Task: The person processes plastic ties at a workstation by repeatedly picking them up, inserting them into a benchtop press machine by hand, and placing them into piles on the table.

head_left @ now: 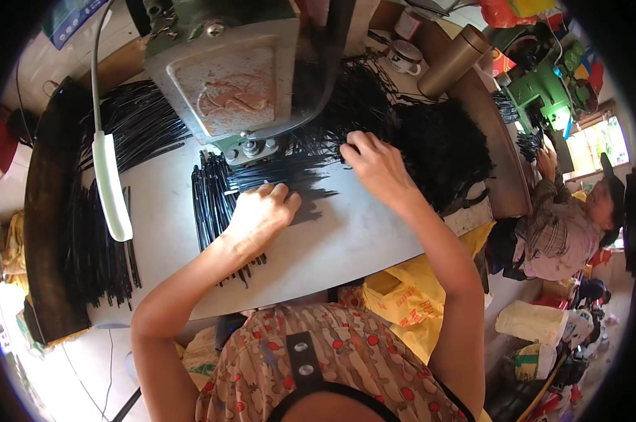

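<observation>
A: Which step is in hand now?

B: I judge it is the feeding and arranging of the row of narrow glossy black strips (207, 190). This row lies on the smooth pale grey tabletop (318, 246), in front of and just below the metal foot (251, 149) of the green metal machine with a worn raised plate (223, 91).

A: What does each hand do?

B: The left hand (265, 214) lies over the row with its fingers bent under. I cannot tell if it grasps the strips or only presses them flat. The right hand (376, 165) is at the near edge of the tangled heap of fine black strands (441, 148). Its fingers are curled in, but their tips are hidden among dark strands, so I cannot say whether it has taken any.

A: And what does the next move call for?

B: In my opinion, the right hand should separate just a few strands and lay them evenly beside the row, while the left keeps the row straight. The fingers should stay away from the foot, because the left hand is quite near to it.
</observation>
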{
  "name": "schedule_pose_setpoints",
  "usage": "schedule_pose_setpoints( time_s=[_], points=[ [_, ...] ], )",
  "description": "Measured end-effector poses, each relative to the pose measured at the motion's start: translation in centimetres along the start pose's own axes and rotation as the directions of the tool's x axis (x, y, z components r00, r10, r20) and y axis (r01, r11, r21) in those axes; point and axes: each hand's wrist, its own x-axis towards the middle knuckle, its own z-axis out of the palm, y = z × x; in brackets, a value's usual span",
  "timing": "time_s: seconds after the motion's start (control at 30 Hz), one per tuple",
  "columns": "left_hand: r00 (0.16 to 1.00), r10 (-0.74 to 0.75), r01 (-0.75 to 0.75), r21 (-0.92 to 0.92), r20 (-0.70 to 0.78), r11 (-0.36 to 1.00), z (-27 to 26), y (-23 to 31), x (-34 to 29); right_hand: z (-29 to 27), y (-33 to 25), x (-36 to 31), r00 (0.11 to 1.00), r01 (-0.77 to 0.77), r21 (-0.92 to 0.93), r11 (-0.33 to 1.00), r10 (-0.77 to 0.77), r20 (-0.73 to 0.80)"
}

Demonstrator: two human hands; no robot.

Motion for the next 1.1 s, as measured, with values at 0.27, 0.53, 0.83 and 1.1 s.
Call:
schedule_pose_setpoints(
  time_s=[0.27,0.53,0.83,1.1],
  points=[
    [0.968,-0.193,0.146,-0.27,-0.161,0.952,-1.1,-0.1,-1.5,-0.5,-2.3,1.1,0.824,-0.194,0.727,0.659,0.511,-0.243],
    [0.723,-0.685,0.528,-0.713,0.092,0.462,-2.6,-3.0,-3.1,1.8,-2.6,0.4,0.824,-0.384,0.836,0.392,0.553,0.12],
    [0.697,-0.717,0.455,-0.78,0.012,0.429,-1.8,-4.1,-1.0,0.5,-4.8,4.5,0.73,-0.235,0.847,-0.477,0.488,0.478],
    [0.658,-0.753,0.486,-0.754,-0.017,0.441,-0.5,-4.5,-1.0,1.5,-7.6,6.7,0.695,-0.13,0.768,-0.627,0.494,0.521]
  ],
)
